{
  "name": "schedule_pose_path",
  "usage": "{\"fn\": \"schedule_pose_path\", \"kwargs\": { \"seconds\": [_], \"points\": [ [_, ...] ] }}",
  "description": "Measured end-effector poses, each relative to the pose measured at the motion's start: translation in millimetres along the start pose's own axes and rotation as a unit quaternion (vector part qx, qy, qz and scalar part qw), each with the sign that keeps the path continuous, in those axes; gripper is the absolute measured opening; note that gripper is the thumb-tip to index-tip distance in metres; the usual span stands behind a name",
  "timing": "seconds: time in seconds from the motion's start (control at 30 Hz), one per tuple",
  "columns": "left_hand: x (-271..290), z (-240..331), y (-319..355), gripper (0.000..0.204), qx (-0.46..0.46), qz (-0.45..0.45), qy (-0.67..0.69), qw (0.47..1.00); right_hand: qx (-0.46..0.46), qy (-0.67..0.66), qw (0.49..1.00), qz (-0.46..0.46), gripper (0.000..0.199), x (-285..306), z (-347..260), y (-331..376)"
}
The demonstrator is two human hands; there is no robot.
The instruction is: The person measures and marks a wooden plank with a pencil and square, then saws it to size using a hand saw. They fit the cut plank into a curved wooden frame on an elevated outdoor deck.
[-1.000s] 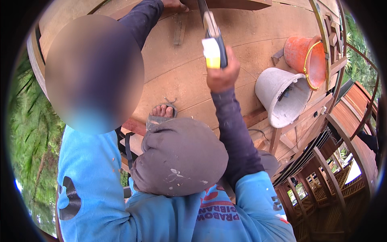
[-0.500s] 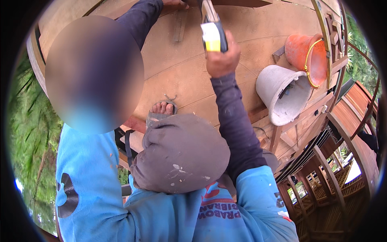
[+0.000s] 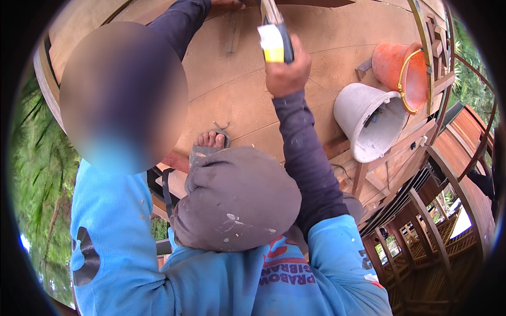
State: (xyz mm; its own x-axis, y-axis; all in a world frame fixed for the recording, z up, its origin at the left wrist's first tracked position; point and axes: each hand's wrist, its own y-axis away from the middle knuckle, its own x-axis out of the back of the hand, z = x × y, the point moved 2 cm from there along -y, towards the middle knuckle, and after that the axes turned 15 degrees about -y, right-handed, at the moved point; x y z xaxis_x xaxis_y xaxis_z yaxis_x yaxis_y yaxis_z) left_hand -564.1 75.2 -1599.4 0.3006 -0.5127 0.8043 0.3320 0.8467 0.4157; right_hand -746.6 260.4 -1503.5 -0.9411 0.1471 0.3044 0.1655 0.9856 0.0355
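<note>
My right hand (image 3: 289, 71) is closed around a hand tool (image 3: 275, 41) with a pale wooden shaft and a black grip that carries a white and yellow label. Its far end runs out past the top edge, so I cannot make out its kind. At the top edge, my left hand (image 3: 227, 4) is mostly cut off, close to a long dark reddish board (image 3: 311, 2). What its fingers are doing is hidden. My knee (image 3: 237, 197), in grey cloth, is bent below the hands. My sandaled foot (image 3: 211, 139) rests on the tan panelled surface (image 3: 237, 100).
A whitish bucket (image 3: 363, 118) lies tipped on its side at the right, with small dark items inside. Behind it leans an orange bucket (image 3: 392, 66) with a yellow handle. Wood offcuts (image 3: 363, 68) and curved timber frames (image 3: 458, 195) stand nearby. Greenery (image 3: 39, 174) shows at the left.
My right hand has shifted slightly up and left with the tool still in its grip. The left hand stays at the top edge, and the buckets have not moved.
</note>
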Motion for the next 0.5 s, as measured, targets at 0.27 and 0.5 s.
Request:
{"fn": "schedule_pose_path", "kwargs": {
  "seconds": [0.27, 0.5],
  "points": [
    [-5, -33, -14, 0.073, 0.002, -0.044, -0.012, 0.999, -0.098, 0.013, 0.995, -0.033, 0.025, 90, -54, 169],
    [-20, -14, -21, 0.069, -0.029, 0.013, -0.011, 0.999, 0.025, 0.002, 1.0, 0.016, 0.019, -8, 5, -7]
  ]
}}
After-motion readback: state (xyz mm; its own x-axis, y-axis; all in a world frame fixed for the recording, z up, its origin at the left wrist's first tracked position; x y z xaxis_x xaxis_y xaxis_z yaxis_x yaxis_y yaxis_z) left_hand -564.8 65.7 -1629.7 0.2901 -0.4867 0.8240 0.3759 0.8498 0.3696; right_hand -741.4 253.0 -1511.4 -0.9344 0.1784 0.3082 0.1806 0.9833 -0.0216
